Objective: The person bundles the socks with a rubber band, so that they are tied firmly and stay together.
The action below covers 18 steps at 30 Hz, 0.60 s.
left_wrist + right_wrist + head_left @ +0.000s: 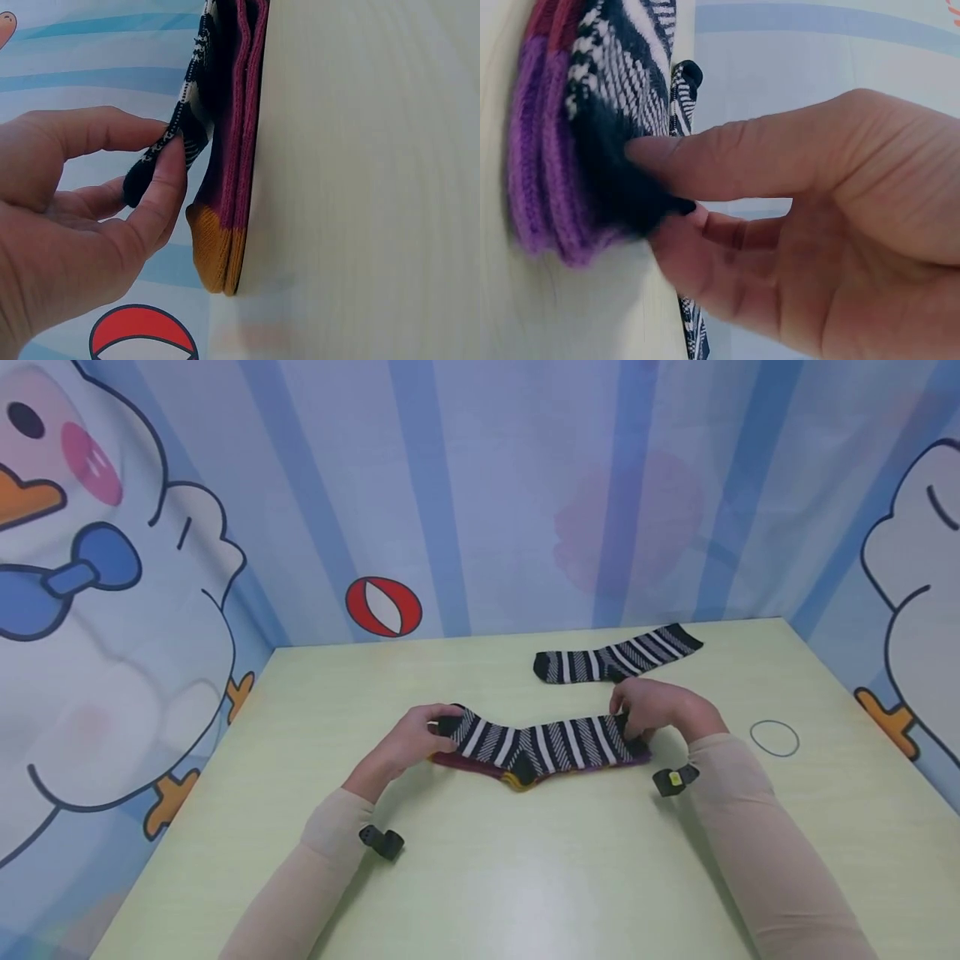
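Note:
A black, white and grey striped sock (555, 747) is stretched between both hands, over a stacked pair of maroon socks (236, 150) with mustard toes and purple cuffs. My left hand (412, 739) pinches the striped sock's black toe between thumb and fingers; in the left wrist view the toe is raised off the maroon pair. At the other end, my right hand (652, 706) pinches the black cuff (622, 180), which lies close against the purple cuffs (544, 157). Farther back on the table lies a second striped sock (618, 656), just beyond the right hand.
A thin dark ring (775, 738) lies on the pale table (510, 877) right of the right forearm. A printed cloth backdrop (510, 493) with cartoon birds stands behind the table and along its sides. Each wrist carries a small black camera (382, 842).

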### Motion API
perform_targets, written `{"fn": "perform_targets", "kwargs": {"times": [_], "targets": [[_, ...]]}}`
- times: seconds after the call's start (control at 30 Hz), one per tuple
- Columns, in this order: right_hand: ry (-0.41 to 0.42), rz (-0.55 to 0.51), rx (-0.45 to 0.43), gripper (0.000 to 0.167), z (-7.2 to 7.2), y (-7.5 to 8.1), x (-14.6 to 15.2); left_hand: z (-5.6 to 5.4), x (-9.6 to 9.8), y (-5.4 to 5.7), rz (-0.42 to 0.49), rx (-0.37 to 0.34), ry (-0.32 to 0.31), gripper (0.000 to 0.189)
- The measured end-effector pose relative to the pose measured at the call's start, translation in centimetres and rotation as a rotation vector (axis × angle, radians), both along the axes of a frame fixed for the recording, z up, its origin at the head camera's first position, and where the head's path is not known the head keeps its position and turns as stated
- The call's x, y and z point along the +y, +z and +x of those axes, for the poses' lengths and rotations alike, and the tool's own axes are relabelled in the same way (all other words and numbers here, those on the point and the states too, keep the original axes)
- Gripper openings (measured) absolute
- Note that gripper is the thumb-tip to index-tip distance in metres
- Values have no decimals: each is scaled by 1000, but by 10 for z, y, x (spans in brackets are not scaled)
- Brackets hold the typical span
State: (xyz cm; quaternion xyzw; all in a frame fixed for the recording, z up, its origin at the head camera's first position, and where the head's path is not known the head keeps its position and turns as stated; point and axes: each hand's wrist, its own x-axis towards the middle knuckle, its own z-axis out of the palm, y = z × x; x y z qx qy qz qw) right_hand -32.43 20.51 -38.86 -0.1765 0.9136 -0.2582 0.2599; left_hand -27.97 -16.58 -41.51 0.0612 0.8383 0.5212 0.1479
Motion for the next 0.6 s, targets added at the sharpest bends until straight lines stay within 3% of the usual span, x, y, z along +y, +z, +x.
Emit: {"fn": "perform_targets", "kwargs": {"times": [0.2, 0.6], "targets": [[36, 46, 50, 42, 1, 1, 1, 0, 0, -1, -28, -1, 8, 51], [42, 86, 64, 43, 2, 1, 2, -1, 0, -5, -79, 17, 3, 52]]}}
